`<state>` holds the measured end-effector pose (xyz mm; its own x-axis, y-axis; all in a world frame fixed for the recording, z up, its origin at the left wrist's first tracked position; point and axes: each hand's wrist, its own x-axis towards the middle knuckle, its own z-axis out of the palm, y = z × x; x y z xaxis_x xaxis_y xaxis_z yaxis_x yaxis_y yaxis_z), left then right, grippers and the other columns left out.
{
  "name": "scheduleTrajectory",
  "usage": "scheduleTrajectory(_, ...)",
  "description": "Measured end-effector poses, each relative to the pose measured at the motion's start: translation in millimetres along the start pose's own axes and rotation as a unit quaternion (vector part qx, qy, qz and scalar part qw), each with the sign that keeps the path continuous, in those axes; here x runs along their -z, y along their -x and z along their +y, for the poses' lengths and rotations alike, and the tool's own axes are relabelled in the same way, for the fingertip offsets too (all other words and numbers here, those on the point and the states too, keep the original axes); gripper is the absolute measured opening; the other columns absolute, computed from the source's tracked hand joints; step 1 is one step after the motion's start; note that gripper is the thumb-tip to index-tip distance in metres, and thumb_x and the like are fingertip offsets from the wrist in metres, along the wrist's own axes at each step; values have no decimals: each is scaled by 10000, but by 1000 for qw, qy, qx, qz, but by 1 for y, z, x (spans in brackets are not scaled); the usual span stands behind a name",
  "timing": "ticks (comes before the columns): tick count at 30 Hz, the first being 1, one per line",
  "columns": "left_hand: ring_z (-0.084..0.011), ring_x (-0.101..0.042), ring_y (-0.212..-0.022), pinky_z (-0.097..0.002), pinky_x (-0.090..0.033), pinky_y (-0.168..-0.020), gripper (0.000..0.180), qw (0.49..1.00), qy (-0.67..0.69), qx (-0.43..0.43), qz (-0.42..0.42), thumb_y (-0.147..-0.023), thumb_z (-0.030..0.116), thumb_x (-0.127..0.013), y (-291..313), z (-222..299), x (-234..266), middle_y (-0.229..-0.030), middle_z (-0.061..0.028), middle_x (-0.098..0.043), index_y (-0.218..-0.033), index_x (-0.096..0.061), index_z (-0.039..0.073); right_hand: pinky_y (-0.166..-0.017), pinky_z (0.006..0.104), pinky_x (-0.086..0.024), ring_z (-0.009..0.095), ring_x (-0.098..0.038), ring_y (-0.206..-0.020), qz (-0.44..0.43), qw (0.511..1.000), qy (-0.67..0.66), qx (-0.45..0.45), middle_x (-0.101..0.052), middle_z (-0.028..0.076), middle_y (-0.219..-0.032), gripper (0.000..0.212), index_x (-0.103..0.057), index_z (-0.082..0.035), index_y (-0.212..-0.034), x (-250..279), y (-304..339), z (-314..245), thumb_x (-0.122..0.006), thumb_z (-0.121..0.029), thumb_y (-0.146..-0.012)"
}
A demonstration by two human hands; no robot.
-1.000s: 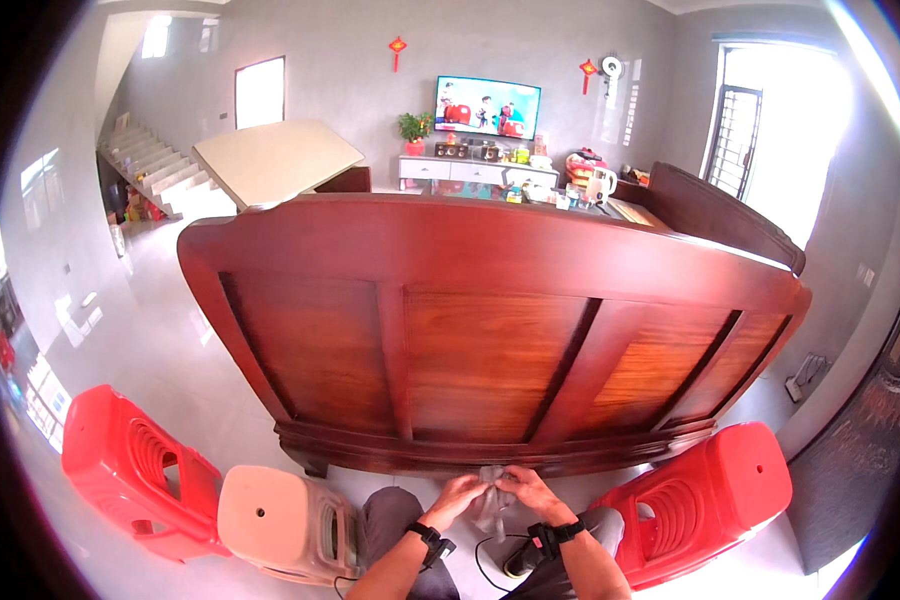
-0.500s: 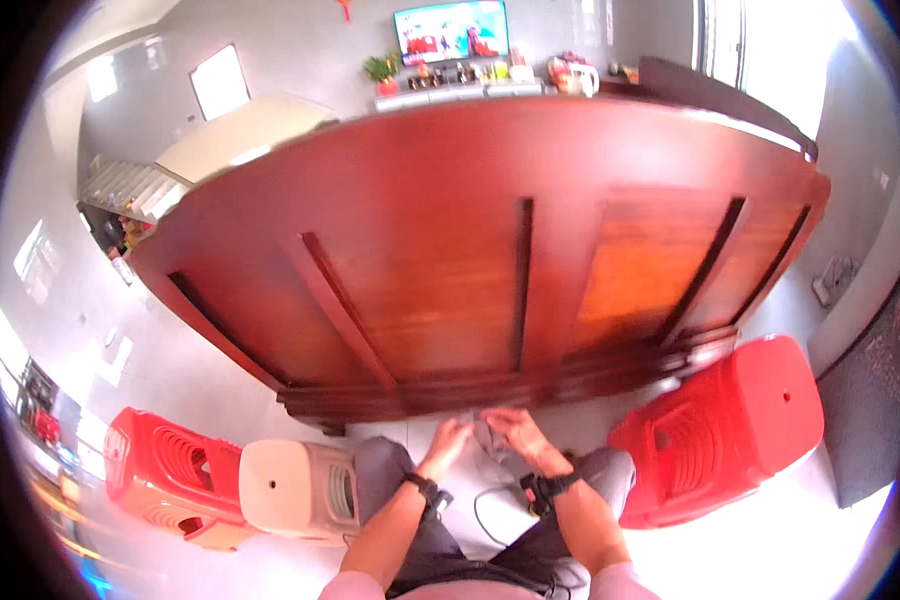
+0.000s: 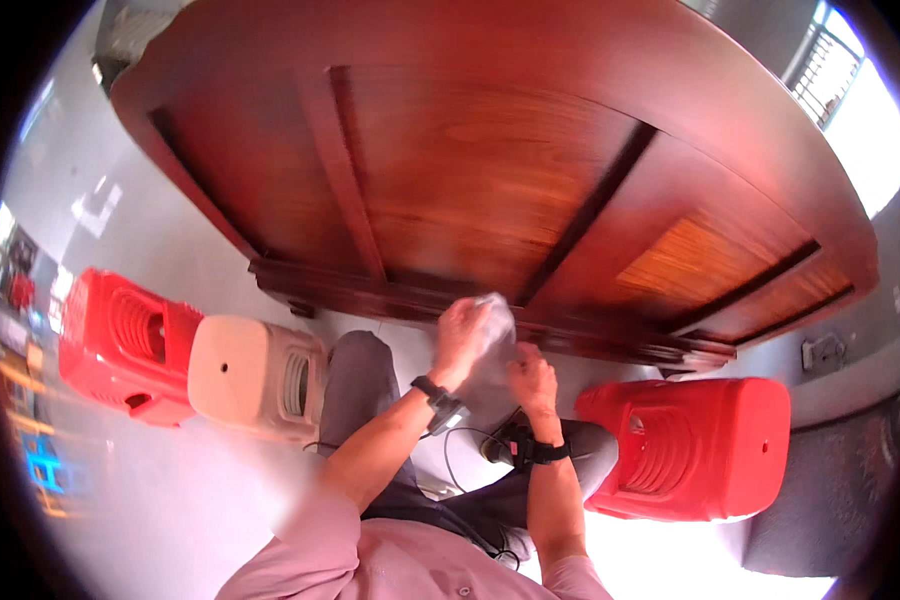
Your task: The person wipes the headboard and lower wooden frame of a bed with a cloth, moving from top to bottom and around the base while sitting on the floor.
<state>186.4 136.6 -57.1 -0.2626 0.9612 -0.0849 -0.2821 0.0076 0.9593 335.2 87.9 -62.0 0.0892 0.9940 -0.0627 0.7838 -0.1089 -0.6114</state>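
My left hand (image 3: 460, 335) is raised in front of the dark red wooden panelled back (image 3: 470, 190) of a large piece of furniture. Its fingers are closed on a pale, crumpled cloth (image 3: 498, 318), which is smeared by motion. Lower and to the right is my right hand (image 3: 534, 380), its fingers curled in beside the cloth's blurred lower part. Whether they grip the cloth I cannot make out. Both wrists wear black straps with small devices, and a thin black cable (image 3: 448, 460) loops between my knees.
To my left stand a red plastic stool (image 3: 135, 345) and a beige one (image 3: 235, 375). Another red stool (image 3: 710, 450) is close by my right knee. Behind it is a dark textured block (image 3: 820, 500). The panel's base ledge (image 3: 370, 305) runs just ahead of my knees.
My view has tilted down and turned, so the television and shelf have left it. My left hand has risen toward the panel with the cloth, and my hands are now at different heights.
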Motion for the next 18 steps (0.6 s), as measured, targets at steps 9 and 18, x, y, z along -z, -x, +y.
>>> scheduleTrajectory(9, -141, -593, -917, -287, -496, -786, 205, 954, 114, -275, -25, -906, 83, -611, 3, 104, -112, -1068, -96, -580, -1092, -572, 6, -668, 508, -501, 414, -637, -794, -4, 996, -49, 75, -658, 198, -780, 374, -632, -50, -940, -20, 4, 48, -706, -350, -728)
scheduleTrajectory(18, -200, -624, -734, -298, -503, -666, 170, 964, -133, -228, 7, -913, 90, -565, -21, 0, -88, -887, -124, -593, -1059, -586, 5, -772, 501, -468, 412, -579, -915, -144, 975, 144, 85, -610, 206, -1002, 369, -616, -55, -1005, -23, 3, 20, -707, -288, -735)
